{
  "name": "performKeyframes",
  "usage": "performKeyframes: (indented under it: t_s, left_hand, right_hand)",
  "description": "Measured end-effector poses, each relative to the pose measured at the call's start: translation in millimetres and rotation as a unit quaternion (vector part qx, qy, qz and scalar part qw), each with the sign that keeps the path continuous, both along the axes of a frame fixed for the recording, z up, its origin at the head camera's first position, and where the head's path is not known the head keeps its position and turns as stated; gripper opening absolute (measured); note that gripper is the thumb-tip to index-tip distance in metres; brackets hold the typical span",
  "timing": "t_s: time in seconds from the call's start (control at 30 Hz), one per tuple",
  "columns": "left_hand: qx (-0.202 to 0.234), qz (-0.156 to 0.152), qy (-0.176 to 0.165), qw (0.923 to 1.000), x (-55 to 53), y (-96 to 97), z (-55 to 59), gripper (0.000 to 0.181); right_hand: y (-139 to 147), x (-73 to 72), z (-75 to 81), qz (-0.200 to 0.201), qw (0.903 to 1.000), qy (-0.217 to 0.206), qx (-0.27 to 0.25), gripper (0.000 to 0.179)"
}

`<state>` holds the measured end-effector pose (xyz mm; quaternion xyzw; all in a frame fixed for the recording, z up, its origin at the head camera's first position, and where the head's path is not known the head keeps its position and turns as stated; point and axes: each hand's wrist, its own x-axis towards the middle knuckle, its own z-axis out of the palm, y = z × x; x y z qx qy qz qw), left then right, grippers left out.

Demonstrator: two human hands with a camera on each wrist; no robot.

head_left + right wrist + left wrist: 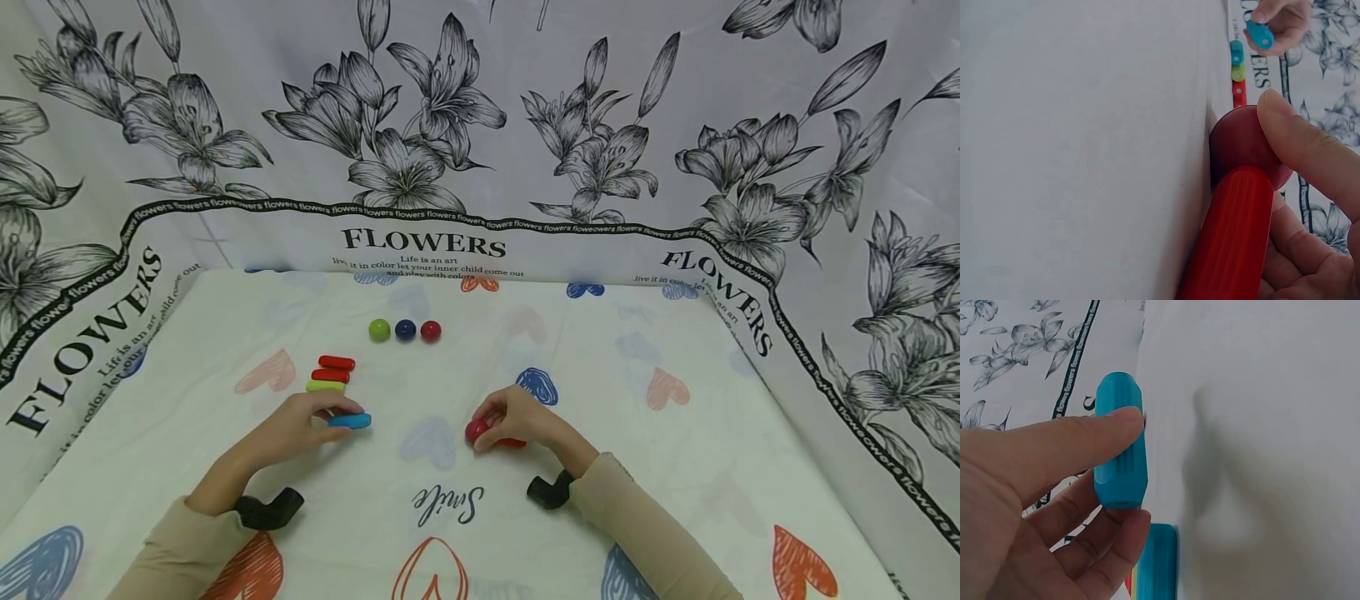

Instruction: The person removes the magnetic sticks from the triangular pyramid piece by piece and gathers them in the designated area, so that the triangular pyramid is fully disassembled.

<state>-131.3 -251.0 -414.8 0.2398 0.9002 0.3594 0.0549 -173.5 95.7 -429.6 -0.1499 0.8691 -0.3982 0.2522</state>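
My left hand (296,425) pinches a blue ribbed stick (1121,472) between thumb and fingers, raised above the cloth. Below it lies a second blue stick (1159,562), mostly behind the fingers. Beyond that hand, two red sticks (336,363) and a yellow-green stick (326,386) lie side by side. With thumb and fingers my right hand (517,417) holds a red ball (1233,140) low at the cloth. A red stick (1229,244) touches the ball at one end; whether they are joined I cannot tell.
Farther back stand a green ball (379,330), a dark blue ball (405,331) and another red ball (431,332) in a row. A white heart-printed cloth (600,367) covers the table. Flower-printed fabric (585,183) rises behind and at the sides.
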Motion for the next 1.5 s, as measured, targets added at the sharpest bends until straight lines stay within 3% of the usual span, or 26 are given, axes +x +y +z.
performKeyframes:
  t_s: [0.27, 0.57, 0.8, 1.5]
  left_hand:
    - [-0.004, 0.011, 0.011, 0.9999, 0.0, -10.5, -0.8, 0.024]
    - [-0.063, 0.05, 0.023, 0.9966, -1.4, -25.0, 1.4, 0.024]
    - [-0.073, 0.061, 0.041, 0.9946, -1.7, -34.4, -2.3, 0.023]
    - [-0.111, 0.087, 0.047, 0.9889, -8.5, -31.0, -4.8, 0.018]
  right_hand:
    - [0, 0.1, -1.5, -0.01, 0.9999, -0.004, 0.002, 0.031]
    - [0, 0.8, -1.6, -0.007, 1.0, -0.003, 0.0, 0.031]
    - [0, 0.9, -0.9, -0.009, 1.0, -0.004, 0.0, 0.031]
    - [0, 1.5, 1.5, -0.009, 1.0, -0.001, -0.003, 0.031]
